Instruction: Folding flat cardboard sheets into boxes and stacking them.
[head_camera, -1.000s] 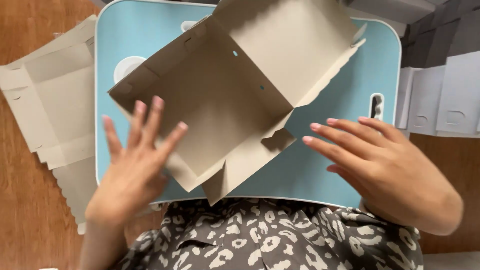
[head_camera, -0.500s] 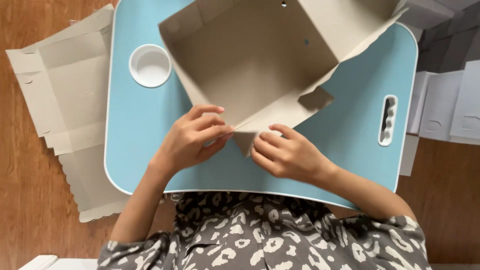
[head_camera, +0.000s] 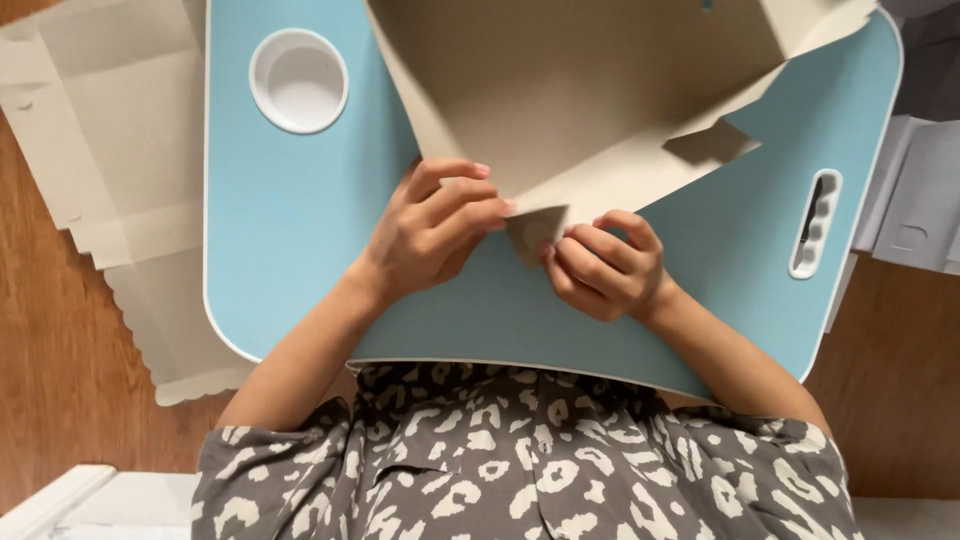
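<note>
- Cardboard box (head_camera: 590, 110), grey-beige and only half folded, lies on the light-blue lap desk (head_camera: 290, 260); its nearest corner points toward the desk's near edge, and its far part runs past the top of the view.
- At that near corner a small corner flap (head_camera: 530, 232) hangs down, and both hands meet on it.
- Left hand (head_camera: 435, 235) is curled, its fingers pressed together with the thumb, pinching the box edge just left of the flap.
- Right hand (head_camera: 600, 270) is curled too, fingertips bent in and pinching the flap from the right; the two hands are almost touching.
- Both forearms cross the desk's near edge, above a patterned grey-and-white shirt (head_camera: 520, 470).
- Near the desk's right edge sits a white handle slot (head_camera: 815, 222).
- In the desk's far-left corner sits a round white cup recess (head_camera: 298, 80).
- Flat unfolded cardboard blanks (head_camera: 110, 180) lie on the wooden floor (head_camera: 60, 370) beside the desk's left edge.
- Pale folded cartons (head_camera: 915, 200) rest beyond the right edge.
</note>
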